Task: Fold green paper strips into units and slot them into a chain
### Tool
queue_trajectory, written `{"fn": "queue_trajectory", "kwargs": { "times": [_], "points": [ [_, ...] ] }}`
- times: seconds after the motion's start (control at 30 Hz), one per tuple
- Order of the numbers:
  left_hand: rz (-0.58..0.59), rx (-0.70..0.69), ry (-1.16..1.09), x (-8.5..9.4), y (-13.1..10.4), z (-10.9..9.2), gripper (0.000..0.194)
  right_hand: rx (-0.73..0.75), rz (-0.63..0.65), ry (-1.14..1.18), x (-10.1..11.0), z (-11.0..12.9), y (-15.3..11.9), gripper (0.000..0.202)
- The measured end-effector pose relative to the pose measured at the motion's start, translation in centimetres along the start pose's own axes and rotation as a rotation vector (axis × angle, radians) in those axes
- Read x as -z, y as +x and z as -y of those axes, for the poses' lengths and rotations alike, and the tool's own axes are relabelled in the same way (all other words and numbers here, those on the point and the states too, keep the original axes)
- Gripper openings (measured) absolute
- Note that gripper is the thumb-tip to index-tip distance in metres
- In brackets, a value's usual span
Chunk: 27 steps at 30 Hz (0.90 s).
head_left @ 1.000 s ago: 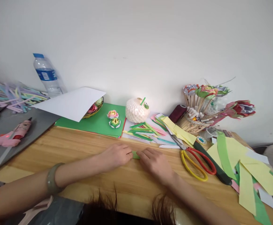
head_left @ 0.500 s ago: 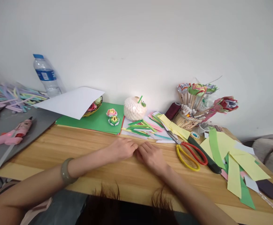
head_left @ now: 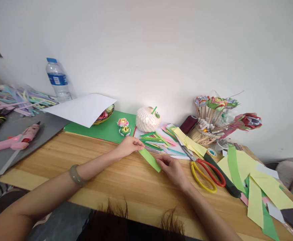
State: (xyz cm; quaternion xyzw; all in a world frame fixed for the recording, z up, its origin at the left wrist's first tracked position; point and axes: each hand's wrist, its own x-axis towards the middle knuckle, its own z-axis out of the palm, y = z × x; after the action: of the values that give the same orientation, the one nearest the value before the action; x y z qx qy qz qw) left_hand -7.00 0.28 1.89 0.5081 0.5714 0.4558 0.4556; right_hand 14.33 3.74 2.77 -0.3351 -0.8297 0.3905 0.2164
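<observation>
A light green paper strip [head_left: 150,160] stretches slantwise between my two hands, just above the wooden table. My left hand [head_left: 129,146] pinches its upper left end between thumb and fingers. At the lower right end, the thumb and fingers of my right hand [head_left: 171,168] close on the strip's edge. Beyond my hands lies a pile of narrow green and pink paper strips [head_left: 153,140] on white paper. Scissors [head_left: 207,172] with one red and one yellow handle rest to the right of my right hand.
A white textured round ornament [head_left: 148,119] and two small paper flowers [head_left: 124,130] stand at the back. Paper flowers on sticks fill a woven basket [head_left: 201,135]. Yellow and green paper pieces [head_left: 255,201] lie right. At left are a pink glue gun [head_left: 20,140] and a water bottle [head_left: 58,82].
My hands were close together with the strip hidden; now they are apart and the green strip shows between them. The whole view has shifted slightly.
</observation>
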Motion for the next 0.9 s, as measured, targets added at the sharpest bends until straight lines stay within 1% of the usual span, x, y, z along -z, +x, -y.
{"fn": "queue_trajectory", "kwargs": {
  "times": [0.1,0.17,0.23,0.3,0.33,0.37,0.43,0.5,0.53,0.6,0.67,0.7,0.77,0.83,0.9],
  "points": [
    [-0.105,0.025,-0.153,-0.6,-0.1,-0.2,0.014,-0.041,-0.023,0.089,0.1,-0.2,0.1,0.031],
    [-0.122,0.037,-0.24,-1.3,-0.4,-0.6,0.02,-0.064,-0.075,0.162,-0.1,-0.4,0.1,0.037],
    [-0.069,0.061,-0.364,-2.1,-1.0,-1.0,0.027,-0.087,-0.194,0.281,-0.3,-0.5,0.1,0.041],
    [0.051,0.126,-0.523,-2.9,-1.6,-1.3,0.037,-0.096,-0.315,0.39,-0.7,-0.4,0.0,0.042],
    [0.111,0.156,-0.548,-3.2,-1.8,-1.3,0.04,-0.089,-0.339,0.415,-0.9,-0.3,-0.1,0.041],
    [0.169,0.176,-0.533,-3.5,-2.0,-1.4,0.039,-0.076,-0.328,0.405,-1.1,-0.2,-0.2,0.038],
    [0.253,0.167,-0.388,-3.8,-2.1,-1.3,0.032,-0.036,-0.254,0.297,-1.3,-0.2,-0.5,0.032],
    [0.305,0.101,-0.146,-3.8,-2.0,-1.1,0.027,0.022,-0.198,0.063,-1.3,-0.3,-0.8,0.026],
    [0.319,0.063,-0.019,-3.7,-1.8,-1.0,0.026,0.07,-0.206,-0.089,-1.3,-0.4,-0.9,0.024],
    [0.323,-0.002,0.188,-3.4,-1.5,-0.9,0.023,0.214,-0.268,-0.402,-1.1,-0.6,-1.2,0.027],
    [0.306,-0.04,0.295,-3.1,-1.4,-0.9,0.017,0.41,-0.318,-0.636,-0.9,-0.7,-1.2,0.035],
    [0.293,-0.052,0.321,-2.9,-1.4,-1.0,0.013,0.503,-0.306,-0.709,-0.8,-0.6,-1.2,0.039],
    [0.269,-0.077,0.386,-2.8,-1.5,-1.1,0.008,0.639,-0.216,-0.777,-0.6,-0.5,-1.2,0.039],
    [0.265,-0.088,0.432,-2.7,-1.7,-1.1,0.006,0.702,-0.122,-0.775,-0.6,-0.5,-1.2,0.031],
    [0.268,-0.082,0.457,-2.6,-2.0,-1.1,0.007,0.72,-0.076,-0.763,-0.6,-0.5,-1.1,0.023]
  ]
}}
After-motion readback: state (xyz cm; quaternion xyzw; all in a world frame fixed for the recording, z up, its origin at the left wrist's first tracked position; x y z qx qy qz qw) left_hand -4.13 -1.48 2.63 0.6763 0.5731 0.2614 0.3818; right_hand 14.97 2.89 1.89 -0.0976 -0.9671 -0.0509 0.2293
